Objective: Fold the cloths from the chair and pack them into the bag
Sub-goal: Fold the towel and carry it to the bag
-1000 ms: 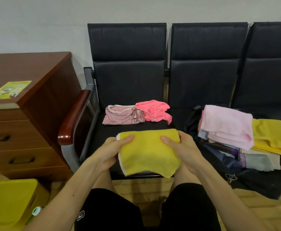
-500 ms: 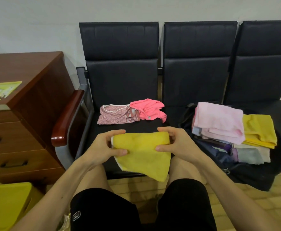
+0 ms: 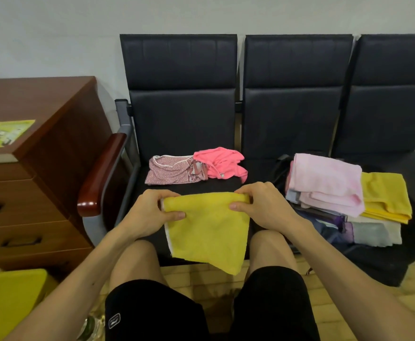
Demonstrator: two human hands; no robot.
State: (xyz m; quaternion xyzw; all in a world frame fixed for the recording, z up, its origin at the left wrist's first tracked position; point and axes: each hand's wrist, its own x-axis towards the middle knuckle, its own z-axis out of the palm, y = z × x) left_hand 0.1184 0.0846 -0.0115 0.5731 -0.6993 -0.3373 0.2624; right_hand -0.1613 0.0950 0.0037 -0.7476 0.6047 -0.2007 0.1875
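Clearly soft and limp, the yellow towel (image 3: 206, 235) hangs in front of the chair seat (image 3: 201, 187), above the person's knees, held up by its top edge alone. The left hand (image 3: 152, 212) pinches the upper left corner and the right hand (image 3: 263, 207) the upper right. On each, the thumb lies on the near face and the fingers curl over the far side, clamped on the folded edge. Below that line the cloth sags into a rough wedge, and its lowest corner droops past the front of the seat.

I judge it light, with no stiffness at all: it will take whatever shape the grip gives it, and any unsupported part will drop. The nap looks like terry, so it should not slip between fingers, and nothing about it is fragile. The sensible holds are the corners and the folded edge, where the layers can be pinched together; a grip in the middle would let the layers slide apart.

Two unfolded garments, a patterned pink one (image 3: 172, 169) and a coral-pink one (image 3: 221, 163), lie touching at the back of the same seat. On the next seat, well apart from the hands, folded cloths topped by a pale pink towel (image 3: 324, 183) sit on the black bag (image 3: 386, 262).
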